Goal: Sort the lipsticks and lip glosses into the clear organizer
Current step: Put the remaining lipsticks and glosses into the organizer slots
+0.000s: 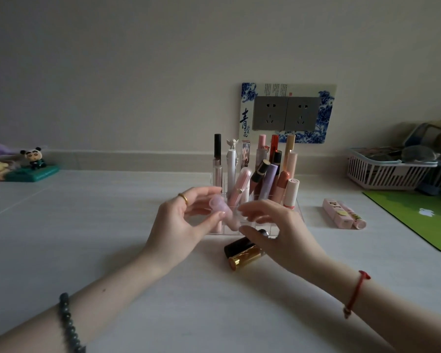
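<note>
**Holding a small pink lip product over the organizer's front row**

Pinching a pale pink, rounded lip product (218, 202) between thumb and fingertips, the left hand (182, 220) holds it just in front of the clear organizer (299, 212), which stands toward the back middle of the worktop (112, 238), close to the wall. The right hand (273, 225) hovers beside it with its fingers (250, 208) loosely spread and holding nothing; motion blur hides whether they touch the pink piece. Whether that piece is a cap, a small tube or a pot I cannot tell.

It looks like light, stiff, smooth plastic, so it should need little force but may slip or twist in a loose pinch. A hold across its sides, near the middle, seems safest, with the end left free to enter a slot. If it is a capped tube, gripping the body rather than the cap would avoid pulling it apart.

The back compartments already stand full of upright lipsticks and glosses, some leaning, and a careless push could knock them. The front cells look emptier.

Still unsorted: a black and gold lipstick (242, 253) lying on the worktop just before the organizer, partly under the right hand, and pink boxed tubes (343, 214) toward the right edge, near a green mat (418, 215).
</note>
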The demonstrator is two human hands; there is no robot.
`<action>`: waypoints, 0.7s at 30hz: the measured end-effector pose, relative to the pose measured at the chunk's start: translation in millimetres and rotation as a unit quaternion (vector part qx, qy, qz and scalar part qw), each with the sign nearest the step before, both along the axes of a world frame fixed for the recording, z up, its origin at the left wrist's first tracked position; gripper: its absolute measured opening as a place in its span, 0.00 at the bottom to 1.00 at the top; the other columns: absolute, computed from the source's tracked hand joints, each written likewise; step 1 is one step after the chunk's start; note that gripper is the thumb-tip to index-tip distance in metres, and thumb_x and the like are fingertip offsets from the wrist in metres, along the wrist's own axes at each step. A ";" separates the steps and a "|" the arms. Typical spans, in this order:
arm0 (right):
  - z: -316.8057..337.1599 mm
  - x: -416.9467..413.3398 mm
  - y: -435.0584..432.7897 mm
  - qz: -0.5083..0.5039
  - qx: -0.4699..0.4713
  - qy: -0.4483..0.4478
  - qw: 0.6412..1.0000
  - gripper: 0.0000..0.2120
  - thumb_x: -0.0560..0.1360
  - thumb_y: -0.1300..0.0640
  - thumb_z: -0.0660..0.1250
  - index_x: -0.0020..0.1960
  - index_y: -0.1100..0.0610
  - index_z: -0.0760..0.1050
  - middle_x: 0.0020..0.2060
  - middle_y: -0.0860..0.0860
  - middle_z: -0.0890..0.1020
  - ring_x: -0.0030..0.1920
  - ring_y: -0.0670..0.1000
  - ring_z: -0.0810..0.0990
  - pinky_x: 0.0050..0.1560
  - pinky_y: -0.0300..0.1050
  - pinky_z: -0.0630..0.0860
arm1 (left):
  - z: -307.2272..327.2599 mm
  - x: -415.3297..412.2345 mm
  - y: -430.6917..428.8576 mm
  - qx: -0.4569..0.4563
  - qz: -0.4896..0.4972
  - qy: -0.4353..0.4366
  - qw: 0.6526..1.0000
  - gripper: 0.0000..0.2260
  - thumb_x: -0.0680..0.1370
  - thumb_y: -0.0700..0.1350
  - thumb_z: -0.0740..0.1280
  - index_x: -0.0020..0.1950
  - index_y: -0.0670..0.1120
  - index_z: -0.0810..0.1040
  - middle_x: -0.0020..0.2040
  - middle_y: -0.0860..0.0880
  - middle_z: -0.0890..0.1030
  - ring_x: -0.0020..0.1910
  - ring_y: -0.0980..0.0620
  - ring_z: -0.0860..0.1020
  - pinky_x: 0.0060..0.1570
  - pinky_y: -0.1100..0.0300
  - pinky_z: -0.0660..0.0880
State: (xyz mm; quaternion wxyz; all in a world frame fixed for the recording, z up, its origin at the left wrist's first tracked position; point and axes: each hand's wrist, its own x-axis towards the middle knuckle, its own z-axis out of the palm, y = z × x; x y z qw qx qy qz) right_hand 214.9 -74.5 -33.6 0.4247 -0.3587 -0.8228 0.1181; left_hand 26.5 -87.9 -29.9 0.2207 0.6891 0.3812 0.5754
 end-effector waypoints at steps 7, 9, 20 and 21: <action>18.9 -17.8 14.7 0.003 -0.033 0.053 0.998 0.09 0.69 0.58 0.69 0.49 0.56 0.77 0.41 0.47 0.81 0.41 0.42 0.80 0.44 0.36 0.78 | 24.1 16.1 13.2 0.025 -0.011 0.002 1.000 0.14 0.68 0.38 0.73 0.48 0.55 0.79 0.41 0.55 0.84 0.42 0.56 0.82 0.46 0.67 0.76; 20.2 -19.7 20.2 -0.010 -0.033 0.070 0.997 0.09 0.69 0.59 0.69 0.49 0.58 0.78 0.39 0.47 0.82 0.39 0.42 0.81 0.42 0.34 0.78 | 26.7 18.0 19.4 0.026 0.007 0.006 1.000 0.13 0.69 0.39 0.72 0.49 0.53 0.79 0.42 0.54 0.84 0.42 0.56 0.82 0.47 0.66 0.77; 3.7 -25.1 27.6 -0.062 -0.055 0.075 0.994 0.09 0.67 0.56 0.71 0.47 0.52 0.75 0.34 0.39 0.78 0.36 0.37 0.79 0.37 0.25 0.74 | 18.4 17.0 29.5 0.031 0.086 0.089 0.992 0.06 0.70 0.49 0.71 0.46 0.54 0.81 0.42 0.63 0.80 0.47 0.66 0.77 0.49 0.79 0.67; 2.6 -25.3 27.5 -0.069 -0.055 0.070 0.994 0.09 0.67 0.56 0.71 0.46 0.51 0.75 0.34 0.39 0.78 0.35 0.36 0.78 0.36 0.24 0.73 | 17.1 17.1 29.8 0.029 0.089 0.092 0.991 0.06 0.70 0.50 0.71 0.46 0.54 0.81 0.42 0.61 0.81 0.47 0.65 0.77 0.49 0.80 0.66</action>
